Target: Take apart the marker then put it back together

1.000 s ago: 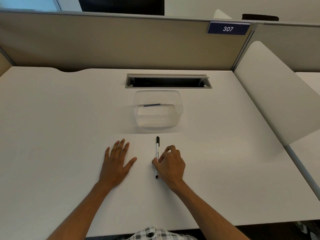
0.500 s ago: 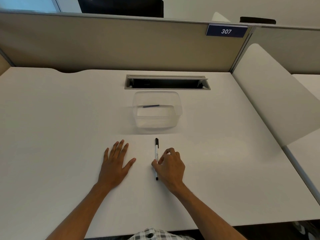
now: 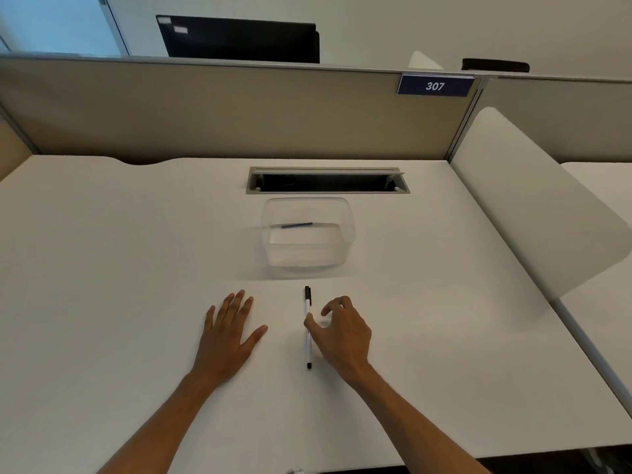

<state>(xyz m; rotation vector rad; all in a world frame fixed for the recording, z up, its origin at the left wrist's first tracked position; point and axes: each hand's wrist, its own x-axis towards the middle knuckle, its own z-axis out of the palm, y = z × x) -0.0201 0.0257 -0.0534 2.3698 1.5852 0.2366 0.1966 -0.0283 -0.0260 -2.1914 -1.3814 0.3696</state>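
Note:
A slim white marker (image 3: 308, 347) with a black cap lies on the white desk (image 3: 119, 268), pointing away from me, cap at the far end. My right hand (image 3: 342, 331) hovers just to its right, with the thumb tip touching the barrel and the fingers loosely curled and lifted off it. My left hand (image 3: 228, 331) rests flat on the desk to the left of the marker, fingers spread, apart from it.
A clear plastic container (image 3: 345, 217) stands just beyond the marker, with a thin blue stick (image 3: 297, 225) inside. Behind it is a cable slot (image 3: 326, 181) in the desk, then a beige partition (image 3: 205, 111). A white divider panel (image 3: 533, 206) borders the desk on the right.
My right hand's fingers have lifted off the marker and spread; earlier they were closed over it. The marker stays on the desk. The camera view has tilted up. The left hand has not moved.

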